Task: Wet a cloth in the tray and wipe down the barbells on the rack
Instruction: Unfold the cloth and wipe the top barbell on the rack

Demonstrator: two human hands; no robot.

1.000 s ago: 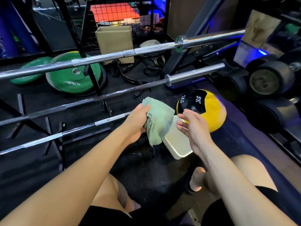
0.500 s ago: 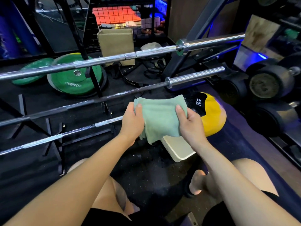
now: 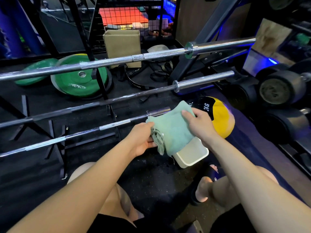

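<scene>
From the head view, the only one given, the cloth [image 3: 171, 132] is seen bunched between both hands, above the near part of the tray [image 3: 193, 155] and just beside the end of the lowest bar [image 3: 84, 133]. The tray stands on the floor, touching or nearly touching the ball [image 3: 220, 118] behind it.

Several risks can be judged from this. Water could be dripped onto the floor if the cloth is carried to the bars unwrung; dark specks are already seen by the tray. The loose folds hanging under the left hand [image 3: 143, 140] could be caught on the lowest bar's sleeve end, and the cloth could be pulled out of the grip. The tray could be knocked or tipped by the right forearm, which passes right over it. Whether water is held in the tray cannot be told.

The left hand is held palm inward, its fingers curled round the gathered left edge of the cloth. The right hand [image 3: 200, 125] is laid over the top of the cloth, fingers bent and pinching the fabric, thumb hidden. Both forearms are stretched forward and converge on the cloth. The middle bar [image 3: 117, 101] and top bar [image 3: 117, 60] lie untouched on the rack [image 3: 101, 84].
</scene>
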